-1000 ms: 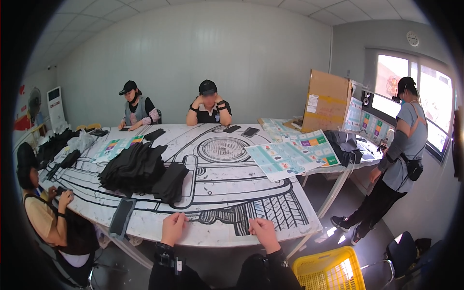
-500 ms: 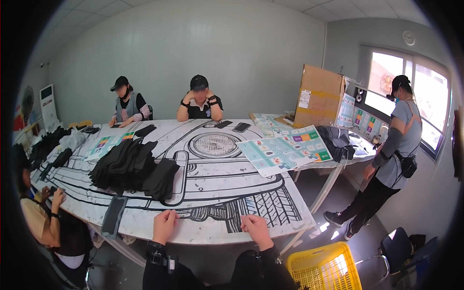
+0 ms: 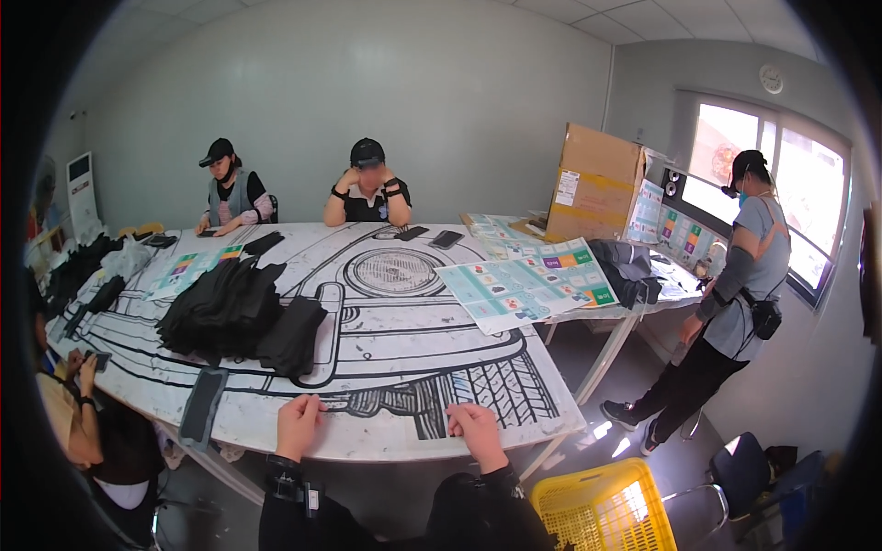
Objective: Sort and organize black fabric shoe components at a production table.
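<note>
My left hand rests at the near edge of the white table, its fingers curled in and nothing showing in them. A little to the right, my right hand lies on the same edge, also loosely closed with nothing seen in it. Both wrists wear dark bands. Left of my left hand, a dark phone lies at the table's edge. Beyond it is a heap of black cloth pieces, apart from both hands. Bold black lines of a car drawing cover the tabletop.
A printed sheet overhangs the table's right side. Behind it stand a cardboard box and a second table. A yellow basket and dark chairs are low right. Two people sit across, one at left holds a phone, another stands right.
The whole view has shifted slightly, so things sit a little further left in it. Both my hands keep their closed shape at the table's edge.
</note>
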`<action>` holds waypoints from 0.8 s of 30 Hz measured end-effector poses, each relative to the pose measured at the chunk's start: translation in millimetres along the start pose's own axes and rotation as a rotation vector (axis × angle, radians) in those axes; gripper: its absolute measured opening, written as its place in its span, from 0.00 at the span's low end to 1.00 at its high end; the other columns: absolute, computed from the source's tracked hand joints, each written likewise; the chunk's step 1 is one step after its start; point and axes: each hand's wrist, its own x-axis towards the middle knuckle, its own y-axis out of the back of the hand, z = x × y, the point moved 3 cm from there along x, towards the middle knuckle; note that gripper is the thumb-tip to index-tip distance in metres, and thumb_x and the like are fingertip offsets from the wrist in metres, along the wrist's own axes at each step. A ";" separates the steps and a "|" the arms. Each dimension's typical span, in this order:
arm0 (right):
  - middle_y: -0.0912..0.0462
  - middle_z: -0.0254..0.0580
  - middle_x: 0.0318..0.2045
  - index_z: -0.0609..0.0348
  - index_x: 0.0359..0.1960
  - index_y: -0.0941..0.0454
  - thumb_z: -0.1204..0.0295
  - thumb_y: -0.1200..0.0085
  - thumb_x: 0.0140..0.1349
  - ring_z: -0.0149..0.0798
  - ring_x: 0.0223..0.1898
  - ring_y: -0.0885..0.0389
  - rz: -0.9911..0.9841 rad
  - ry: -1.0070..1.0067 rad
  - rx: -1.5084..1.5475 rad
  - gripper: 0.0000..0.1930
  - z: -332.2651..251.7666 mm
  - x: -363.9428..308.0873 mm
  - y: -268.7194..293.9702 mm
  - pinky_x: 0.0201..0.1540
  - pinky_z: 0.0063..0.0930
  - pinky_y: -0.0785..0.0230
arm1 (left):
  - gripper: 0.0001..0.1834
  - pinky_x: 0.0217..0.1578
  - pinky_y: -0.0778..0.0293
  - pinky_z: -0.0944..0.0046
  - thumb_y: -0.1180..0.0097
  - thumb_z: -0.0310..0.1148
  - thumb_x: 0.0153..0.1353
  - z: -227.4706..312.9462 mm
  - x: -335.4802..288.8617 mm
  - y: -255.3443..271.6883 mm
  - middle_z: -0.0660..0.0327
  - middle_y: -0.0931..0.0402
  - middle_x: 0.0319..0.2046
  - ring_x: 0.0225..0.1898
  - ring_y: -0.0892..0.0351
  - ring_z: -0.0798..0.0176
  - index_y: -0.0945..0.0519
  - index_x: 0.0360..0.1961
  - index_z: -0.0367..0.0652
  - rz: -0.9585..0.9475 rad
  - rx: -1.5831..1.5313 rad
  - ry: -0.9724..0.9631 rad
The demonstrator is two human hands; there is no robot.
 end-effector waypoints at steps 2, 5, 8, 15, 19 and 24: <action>0.20 0.32 0.18 0.63 0.23 0.19 0.69 0.43 0.70 0.22 0.21 0.27 0.032 0.007 -0.021 0.16 -1.6 -3.1 -1.7 0.27 0.17 0.37 | 0.18 0.26 0.34 0.69 0.47 0.37 0.73 0.8 -0.7 -2.9 0.67 0.25 0.17 0.22 0.29 0.75 0.16 0.30 0.36 0.007 -0.004 0.001; 0.19 0.34 0.21 0.65 0.24 0.20 0.71 0.44 0.70 0.24 0.25 0.24 0.018 0.050 -0.001 0.15 -1.1 -5.1 -0.2 0.31 0.18 0.34 | 0.17 0.26 0.34 0.69 0.47 0.37 0.73 3.3 -0.7 -10.8 0.66 0.25 0.17 0.21 0.29 0.74 0.16 0.29 0.36 -0.007 0.017 -0.037; 0.18 0.38 0.30 0.65 0.29 0.20 0.76 0.42 0.66 0.29 0.31 0.22 0.077 0.287 -0.126 0.07 -8.2 -10.6 1.8 0.37 0.20 0.30 | 0.17 0.27 0.34 0.68 0.46 0.37 0.72 7.5 -3.9 -9.4 0.66 0.25 0.17 0.21 0.29 0.74 0.16 0.30 0.37 0.001 0.051 -0.016; 0.27 0.49 0.49 0.65 0.50 0.29 0.77 0.42 0.60 0.41 0.43 0.21 0.202 0.760 0.088 0.16 -127.0 -96.4 -48.8 0.47 0.32 0.24 | 0.17 0.28 0.32 0.67 0.46 0.38 0.71 8.4 -5.1 -5.8 0.64 0.23 0.18 0.22 0.27 0.71 0.16 0.30 0.36 0.015 0.076 -0.010; 0.30 0.43 0.54 0.58 0.52 0.24 0.74 0.36 0.60 0.39 0.52 0.29 0.038 0.993 0.625 0.18 -214.8 -181.9 -69.9 0.39 0.26 0.30 | 0.16 0.29 0.32 0.67 0.46 0.37 0.71 13.1 -0.4 -8.2 0.64 0.23 0.18 0.22 0.27 0.71 0.16 0.30 0.36 0.004 0.073 -0.021; 0.30 0.37 0.51 0.52 0.47 0.23 0.74 0.35 0.59 0.41 0.52 0.29 -0.193 1.353 1.032 0.15 -233.8 -229.7 -74.4 0.45 0.33 0.29 | 0.16 0.29 0.32 0.67 0.46 0.36 0.71 10.7 -3.6 -4.2 0.64 0.23 0.18 0.22 0.27 0.71 0.16 0.31 0.36 0.024 0.062 -0.002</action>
